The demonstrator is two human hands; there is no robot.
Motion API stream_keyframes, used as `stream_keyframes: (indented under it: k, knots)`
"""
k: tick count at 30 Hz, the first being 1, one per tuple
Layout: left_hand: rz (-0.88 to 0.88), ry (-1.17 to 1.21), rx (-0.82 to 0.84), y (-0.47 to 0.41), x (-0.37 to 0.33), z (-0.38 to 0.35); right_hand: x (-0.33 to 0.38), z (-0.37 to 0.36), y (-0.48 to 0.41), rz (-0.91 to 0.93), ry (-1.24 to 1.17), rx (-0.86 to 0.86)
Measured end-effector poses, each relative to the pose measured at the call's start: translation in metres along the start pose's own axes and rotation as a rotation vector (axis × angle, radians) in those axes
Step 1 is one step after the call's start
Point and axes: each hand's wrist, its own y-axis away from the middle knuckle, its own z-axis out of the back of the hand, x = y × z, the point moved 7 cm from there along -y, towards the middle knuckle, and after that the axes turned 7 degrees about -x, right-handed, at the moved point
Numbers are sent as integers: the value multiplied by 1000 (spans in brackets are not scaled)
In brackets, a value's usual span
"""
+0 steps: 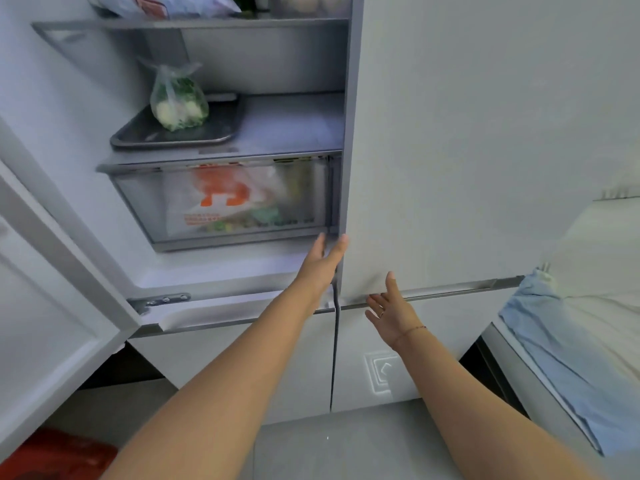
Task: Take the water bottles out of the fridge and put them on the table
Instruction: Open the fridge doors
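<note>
At the lower inner corner of the closed right door point(467, 150), we have the left hand point(323, 263) extended with its fingers straight. The tips lie along the door's vertical edge, just beside the drawer point(221, 202), and the hand is open and holds nothing. The right hand point(389, 308) hovers at the door's bottom edge, thumb up and fingers spread and relaxed, likewise open and empty. Both forearms reach forward and up from the bottom of the view.

We judge the step in hand to be access. The left door point(52, 306) of the fridge point(277, 119) stands swung wide, and the compartment it exposes shows no water bottles. On the middle shelf a bag of greens point(178, 98) sits on a tray point(138, 136) toward the shelf's front left corner, and the drawer below holds printed bags. We therefore expect the water bottles to be behind the right door, though we cannot confirm it.

The next move calls for hooking the fingertips behind the door's inner edge and pulling it outward, with the right hand either clear of the swing or assisting at the bottom edge. A blue cloth point(561, 341) drapes a pale surface to the right; we cannot tell whether that is the table
</note>
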Motion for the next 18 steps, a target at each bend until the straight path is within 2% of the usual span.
stream_keyframes:
  k: [7, 18]
  knots:
    - [-49, 27, 206, -40, -12, -18, -7, -7, -24, -45, -184, -11]
    - [-78, -9, 168, -23, -8, -14, -19, 2, -9, -55, -285, -124]
